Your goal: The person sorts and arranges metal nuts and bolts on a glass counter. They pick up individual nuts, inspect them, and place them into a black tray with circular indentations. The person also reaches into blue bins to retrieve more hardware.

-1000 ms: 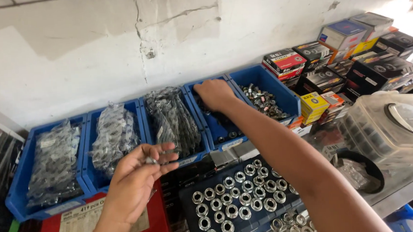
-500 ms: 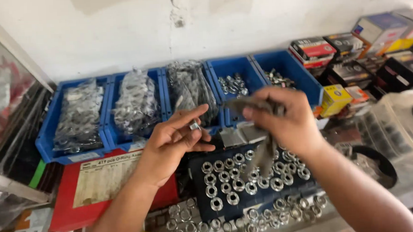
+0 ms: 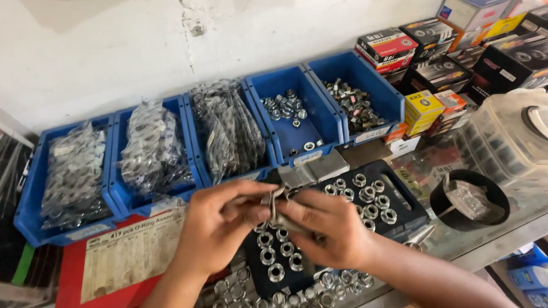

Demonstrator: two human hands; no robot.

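Hands meet above a black tray (image 3: 405,194) of metal nuts: left hand (image 3: 219,227) and right hand (image 3: 329,228) both pinch a small clear packet (image 3: 277,200) before blue bins (image 3: 297,131).

both forearms are bare, no sleeves in view, and the left hand (image 3: 219,227) and right hand (image 3: 329,228) are ungloved

Along the back edge of my table (image 3: 475,256) stand five blue bins (image 3: 379,100); the three toward the left corner hold bagged metal parts (image 3: 153,147), the two beside them loose nuts (image 3: 353,102); stacked cardboard boxes (image 3: 466,41) fill the back right corner; a red flat case (image 3: 115,259) lies at the front left; a black round tub (image 3: 470,198) and a clear plastic container (image 3: 526,137) sit at the right edge.
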